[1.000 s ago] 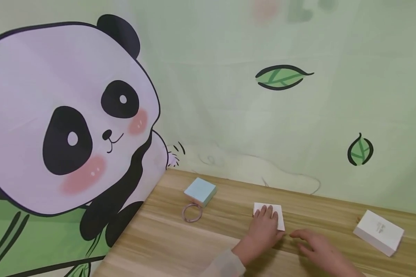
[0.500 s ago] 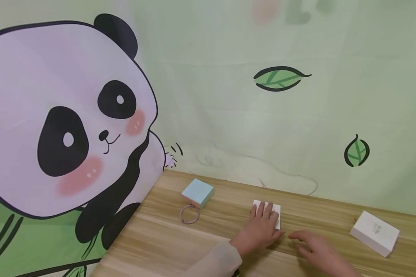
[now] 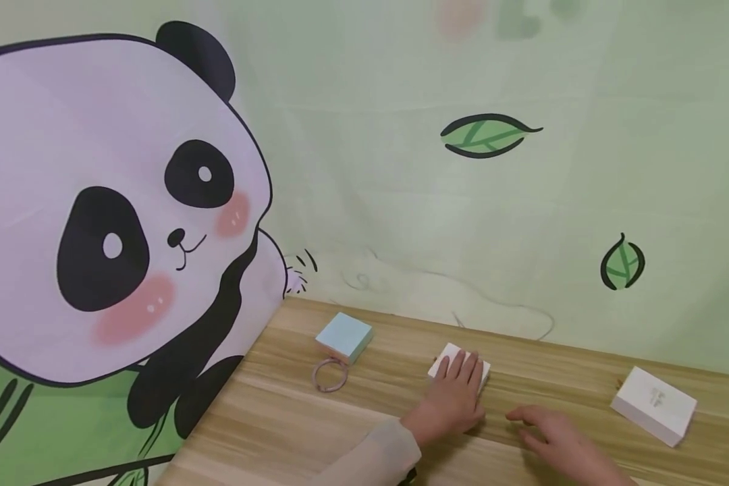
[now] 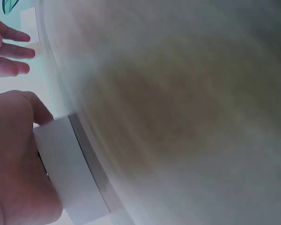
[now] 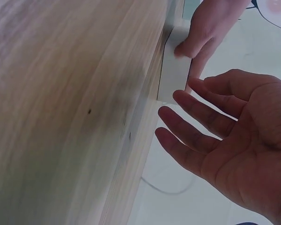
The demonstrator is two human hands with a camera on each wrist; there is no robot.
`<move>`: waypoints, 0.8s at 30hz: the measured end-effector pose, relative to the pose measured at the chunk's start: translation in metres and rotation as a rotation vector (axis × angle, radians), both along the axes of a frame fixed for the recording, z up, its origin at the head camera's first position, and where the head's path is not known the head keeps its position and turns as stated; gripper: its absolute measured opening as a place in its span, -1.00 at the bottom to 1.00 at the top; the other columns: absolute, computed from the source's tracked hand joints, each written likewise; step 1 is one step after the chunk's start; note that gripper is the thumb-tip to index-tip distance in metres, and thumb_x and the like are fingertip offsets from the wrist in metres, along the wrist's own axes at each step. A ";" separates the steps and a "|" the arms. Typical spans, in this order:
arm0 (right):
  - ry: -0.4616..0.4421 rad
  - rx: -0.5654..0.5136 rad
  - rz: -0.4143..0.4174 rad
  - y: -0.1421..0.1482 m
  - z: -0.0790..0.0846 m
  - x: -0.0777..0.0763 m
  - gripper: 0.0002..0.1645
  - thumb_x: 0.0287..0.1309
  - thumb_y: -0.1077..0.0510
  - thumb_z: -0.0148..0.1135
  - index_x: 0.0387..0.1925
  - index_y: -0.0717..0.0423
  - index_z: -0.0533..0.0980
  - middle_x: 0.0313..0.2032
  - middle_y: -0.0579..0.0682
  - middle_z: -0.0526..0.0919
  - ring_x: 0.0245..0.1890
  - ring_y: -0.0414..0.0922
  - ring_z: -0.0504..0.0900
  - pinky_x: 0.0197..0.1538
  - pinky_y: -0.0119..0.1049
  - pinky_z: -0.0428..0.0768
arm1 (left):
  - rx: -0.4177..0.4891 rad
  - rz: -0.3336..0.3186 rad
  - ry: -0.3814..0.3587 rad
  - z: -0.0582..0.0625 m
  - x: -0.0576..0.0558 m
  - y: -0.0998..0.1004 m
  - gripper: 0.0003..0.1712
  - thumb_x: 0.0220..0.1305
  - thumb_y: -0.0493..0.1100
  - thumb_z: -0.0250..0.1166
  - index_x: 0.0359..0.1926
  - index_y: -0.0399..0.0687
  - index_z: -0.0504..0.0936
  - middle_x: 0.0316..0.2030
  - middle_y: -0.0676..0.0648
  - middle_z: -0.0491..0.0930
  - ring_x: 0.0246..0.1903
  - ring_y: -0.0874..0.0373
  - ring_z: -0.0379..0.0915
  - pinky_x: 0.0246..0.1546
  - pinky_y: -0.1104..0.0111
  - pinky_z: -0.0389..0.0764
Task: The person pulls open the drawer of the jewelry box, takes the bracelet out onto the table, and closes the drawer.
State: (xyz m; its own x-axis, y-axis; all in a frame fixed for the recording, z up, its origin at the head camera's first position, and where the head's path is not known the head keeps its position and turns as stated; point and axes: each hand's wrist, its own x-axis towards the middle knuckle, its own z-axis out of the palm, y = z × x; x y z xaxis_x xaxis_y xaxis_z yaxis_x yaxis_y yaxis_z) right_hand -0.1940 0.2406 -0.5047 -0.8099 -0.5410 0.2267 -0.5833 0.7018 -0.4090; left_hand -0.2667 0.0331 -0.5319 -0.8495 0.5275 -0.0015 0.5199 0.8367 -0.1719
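Observation:
In the head view, a small white box [image 3: 445, 357] lies on the wooden table, partly covered by my left hand [image 3: 446, 403]. The fingers of that hand reach across its top. The right wrist view has the left thumb [image 5: 185, 48] against the side of the box [image 5: 172, 77]. Seen from the left wrist, the box [image 4: 68, 159] sits within the left hand's span. My right hand [image 3: 557, 435] hovers right of the box, holding nothing, its fingers apart and loosely bent in the right wrist view.
Farther left are a light blue box [image 3: 344, 335] and a pinkish ring [image 3: 330, 375] lying close to it. A larger white box [image 3: 655, 403] with small printing stands at the right. Behind the table [image 3: 279, 412] hangs a cloth [image 3: 364, 169] printed with a panda and leaves.
The left hand has turned the small white box on the table, so a corner now points away from me. My right hand has stayed nearly still. The head view has shifted slightly.

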 end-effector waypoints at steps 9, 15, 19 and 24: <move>0.058 -0.009 0.030 0.002 -0.005 -0.004 -0.78 0.16 0.34 0.35 -0.13 0.22 0.67 -0.17 0.07 0.76 -0.11 -0.04 0.71 -0.10 -0.10 0.69 | -0.013 -0.118 0.029 0.009 -0.001 -0.008 -0.17 0.44 -0.04 0.14 0.62 0.03 0.04 0.60 0.01 -0.01 0.57 0.09 -0.11 0.51 0.22 0.11; 0.104 -0.028 0.055 0.001 -0.010 -0.004 -0.78 0.11 0.36 0.38 -0.16 0.21 0.67 -0.20 0.05 0.76 -0.13 -0.05 0.71 -0.12 -0.11 0.69 | 0.026 -0.077 0.011 0.008 0.001 -0.010 -0.18 0.45 0.03 0.14 0.60 0.00 0.06 0.59 -0.11 0.00 0.57 0.03 -0.09 0.52 0.24 0.08; 0.121 -0.039 0.095 0.000 -0.014 -0.003 -0.77 0.08 0.38 0.39 -0.17 0.22 0.67 -0.23 0.05 0.75 -0.16 -0.08 0.71 -0.15 -0.12 0.68 | 0.033 -0.042 0.017 0.006 0.003 -0.011 -0.32 0.56 -0.02 -0.05 0.58 -0.11 0.10 0.58 -0.14 0.02 0.56 0.01 -0.07 0.52 0.23 0.09; 0.149 -0.061 0.123 0.001 -0.018 -0.004 -0.76 0.01 0.40 0.40 -0.21 0.24 0.67 -0.26 0.05 0.75 -0.19 -0.09 0.71 -0.19 -0.15 0.68 | -0.002 -0.095 0.021 0.003 0.001 -0.016 -0.38 0.61 -0.14 -0.16 0.59 -0.12 0.06 0.59 -0.12 -0.01 0.57 0.05 -0.11 0.52 0.23 0.09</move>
